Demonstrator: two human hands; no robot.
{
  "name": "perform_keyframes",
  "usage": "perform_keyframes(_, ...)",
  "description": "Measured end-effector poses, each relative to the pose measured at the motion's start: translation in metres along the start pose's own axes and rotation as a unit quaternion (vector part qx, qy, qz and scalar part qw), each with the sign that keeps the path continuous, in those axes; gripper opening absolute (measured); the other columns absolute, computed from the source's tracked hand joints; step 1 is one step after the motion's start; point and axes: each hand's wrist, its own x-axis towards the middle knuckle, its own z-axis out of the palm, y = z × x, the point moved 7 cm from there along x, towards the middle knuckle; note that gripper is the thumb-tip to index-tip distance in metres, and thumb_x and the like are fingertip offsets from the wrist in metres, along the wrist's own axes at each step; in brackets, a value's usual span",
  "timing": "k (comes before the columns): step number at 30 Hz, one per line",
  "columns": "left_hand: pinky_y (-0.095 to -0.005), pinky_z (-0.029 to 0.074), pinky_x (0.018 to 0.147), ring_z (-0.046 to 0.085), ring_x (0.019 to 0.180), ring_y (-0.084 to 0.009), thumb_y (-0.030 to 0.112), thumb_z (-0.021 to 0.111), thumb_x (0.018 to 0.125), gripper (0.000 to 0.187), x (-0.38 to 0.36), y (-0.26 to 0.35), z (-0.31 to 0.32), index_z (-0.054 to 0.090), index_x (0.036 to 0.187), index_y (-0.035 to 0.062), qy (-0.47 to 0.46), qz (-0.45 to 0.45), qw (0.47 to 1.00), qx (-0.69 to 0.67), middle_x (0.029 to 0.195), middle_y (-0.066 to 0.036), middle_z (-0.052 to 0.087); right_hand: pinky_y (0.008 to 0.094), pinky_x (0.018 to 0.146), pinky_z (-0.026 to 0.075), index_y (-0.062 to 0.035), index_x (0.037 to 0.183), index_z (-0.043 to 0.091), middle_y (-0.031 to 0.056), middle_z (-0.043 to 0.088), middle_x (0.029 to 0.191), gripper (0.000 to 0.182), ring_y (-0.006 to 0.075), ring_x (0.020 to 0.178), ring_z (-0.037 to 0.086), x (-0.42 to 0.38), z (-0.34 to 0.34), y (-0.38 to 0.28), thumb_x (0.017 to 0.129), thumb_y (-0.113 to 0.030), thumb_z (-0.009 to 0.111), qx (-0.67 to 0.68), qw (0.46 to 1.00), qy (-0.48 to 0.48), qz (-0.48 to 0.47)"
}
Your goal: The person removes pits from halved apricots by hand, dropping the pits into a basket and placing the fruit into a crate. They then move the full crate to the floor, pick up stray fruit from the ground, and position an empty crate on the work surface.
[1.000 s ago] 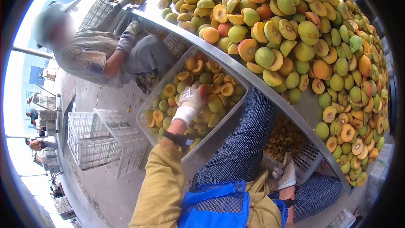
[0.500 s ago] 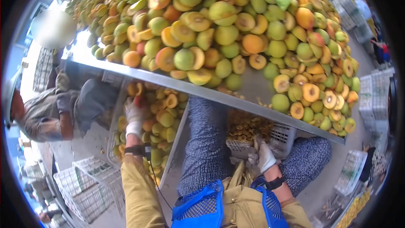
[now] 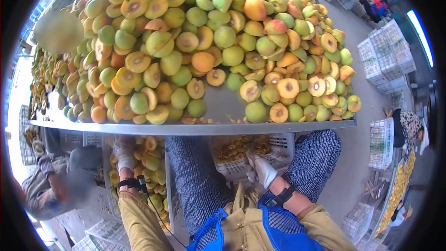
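My left hand (image 3: 123,152), in a pale glove, is at the table's metal edge, over a crate of yellow-green apricots (image 3: 151,161). Its fingertips are blurred and partly hidden under that edge, so I cannot tell whether they hold anything. Between my knees, my right hand (image 3: 265,172), also gloved, is closed with the thumb pointing up. It overlaps the near side of a white plastic basket (image 3: 281,145) holding brownish-yellow fruit pieces (image 3: 234,149). On the table lies a large heap of whole and halved apricots (image 3: 225,37), several with stones showing.
The metal table edge (image 3: 200,129) runs across above my knees. A co-worker (image 3: 39,188) sits at the left. White crates (image 3: 385,53) are stacked at the right, and another crate (image 3: 382,144) stands beside a person in a spotted top (image 3: 409,128).
The view has turned, so the table edge is now nearly level. My left hand has gone further under the edge; the red fruit at its fingers no longer shows. My right hand stays at the basket.
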Motion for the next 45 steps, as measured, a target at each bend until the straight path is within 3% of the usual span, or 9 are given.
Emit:
perform_keyframes(8, -0.0398, 0.055, 0.081, 0.07, 0.091, -0.0266, 0.015, 0.071, 0.092, 0.024, 0.032, -0.101, 0.054, 0.068, 0.112, 0.0036, -0.14, -0.09, 0.961, -0.219, 0.102, -0.008, 0.072, 0.0304, 0.044, 0.028, -0.0123, 0.092, 0.052, -0.0025, 0.04, 0.057, 0.045, 0.0134, 0.042, 0.035, -0.002, 0.008, -0.001, 0.104, -0.055, 0.045, -0.012, 1.0, -0.003, 0.028)
perform_keyframes(10, -0.0384, 0.055, 0.082, 0.069, 0.093, -0.0228, 0.009, 0.074, 0.088, 0.033, 0.039, -0.101, 0.068, 0.066, 0.119, 0.0021, -0.179, -0.212, 0.769, -0.576, 0.107, -0.008, 0.071, 0.0295, 0.042, 0.029, -0.0115, 0.094, 0.053, -0.0026, 0.04, 0.056, 0.042, 0.0119, 0.043, 0.035, -0.005, 0.008, -0.004, 0.104, -0.051, 0.045, -0.01, 1.0, 0.002, 0.022)
perform_keyframes(12, -0.0395, 0.055, 0.083, 0.068, 0.097, -0.0264, 0.013, 0.074, 0.088, 0.037, 0.05, -0.077, 0.031, 0.063, 0.122, 0.0022, -0.19, -0.11, 0.975, 0.026, 0.108, -0.011, 0.071, 0.0287, 0.041, 0.029, -0.0113, 0.095, 0.054, -0.0028, 0.04, 0.056, 0.042, 0.0111, 0.043, 0.036, -0.013, 0.011, -0.008, 0.104, -0.051, 0.045, -0.017, 0.999, 0.008, 0.03)
perform_keyframes(20, -0.0402, 0.052, 0.089, 0.067, 0.104, -0.0302, 0.028, 0.069, 0.09, 0.041, 0.036, -0.028, -0.015, 0.066, 0.121, 0.0014, -0.064, -0.144, 0.987, -0.011, 0.112, -0.017, 0.071, 0.0254, 0.04, 0.031, -0.0108, 0.089, 0.057, -0.004, 0.047, 0.06, 0.05, 0.0062, 0.045, 0.04, -0.071, 0.058, -0.037, 0.104, -0.058, 0.048, -0.18, 0.963, -0.187, -0.071)
perform_keyframes(23, -0.0349, 0.054, 0.086, 0.07, 0.095, -0.022, 0.016, 0.068, 0.093, 0.03, 0.045, -0.068, 0.008, 0.069, 0.118, -0.0005, -0.044, -0.141, 0.987, -0.069, 0.104, -0.011, 0.075, 0.0335, 0.064, 0.055, -0.0055, 0.106, 0.06, 0.0047, 0.064, 0.076, 0.043, 0.0174, 0.066, 0.064, -0.143, 0.052, -0.14, 0.104, -0.047, 0.053, -0.43, 0.698, -0.011, -0.572)
perform_keyframes(24, -0.0308, 0.052, 0.087, 0.067, 0.1, -0.0164, 0.006, 0.066, 0.093, 0.034, 0.03, -0.082, 0.012, 0.065, 0.126, -0.0021, -0.016, -0.191, 0.951, -0.241, 0.112, -0.009, 0.073, 0.0344, 0.064, 0.056, -0.0049, 0.106, 0.061, 0.0076, 0.066, 0.077, 0.04, 0.0175, 0.067, 0.066, -0.155, 0.027, -0.169, 0.102, -0.045, 0.058, -0.407, 0.733, 0.08, -0.538)
perform_keyframes(28, -0.0276, 0.049, 0.093, 0.062, 0.1, -0.0143, -0.001, 0.063, 0.092, 0.038, -0.031, 0.024, -0.059, 0.062, 0.13, -0.0024, 0.086, -0.094, 0.879, -0.459, 0.112, -0.005, 0.066, 0.0327, 0.057, 0.054, -0.0029, 0.116, 0.061, 0.0094, 0.065, 0.073, 0.035, 0.0183, 0.061, 0.064, -0.157, -0.02, -0.273, 0.095, -0.03, 0.07, -0.41, 0.598, 0.292, -0.624)
perform_keyframes(39, -0.025, 0.056, 0.064, 0.07, 0.087, -0.0158, 0.043, 0.062, 0.1, 0.054, -0.091, 0.332, -0.184, 0.058, 0.139, 0.006, -0.157, -0.091, 0.729, -0.66, 0.118, -0.011, 0.071, 0.0247, 0.061, 0.047, -0.0048, 0.119, 0.062, 0.0003, 0.064, 0.086, 0.035, 0.0075, 0.069, 0.055, -0.147, 0.005, -0.245, 0.086, -0.007, 0.075, -0.267, 0.835, -0.008, -0.482)
perform_keyframes(45, -0.0278, 0.054, 0.067, 0.064, 0.092, -0.0151, 0.052, 0.054, 0.101, 0.064, -0.116, 0.444, -0.143, 0.046, 0.15, 0.0123, -0.405, -0.012, 0.653, -0.64, 0.124, -0.009, 0.063, 0.0268, 0.078, 0.051, 0.0012, 0.117, 0.06, 0.0021, 0.064, 0.095, 0.036, 0.0092, 0.086, 0.06, -0.174, 0.044, -0.179, 0.086, -0.008, 0.075, -0.389, 0.782, -0.14, -0.468)
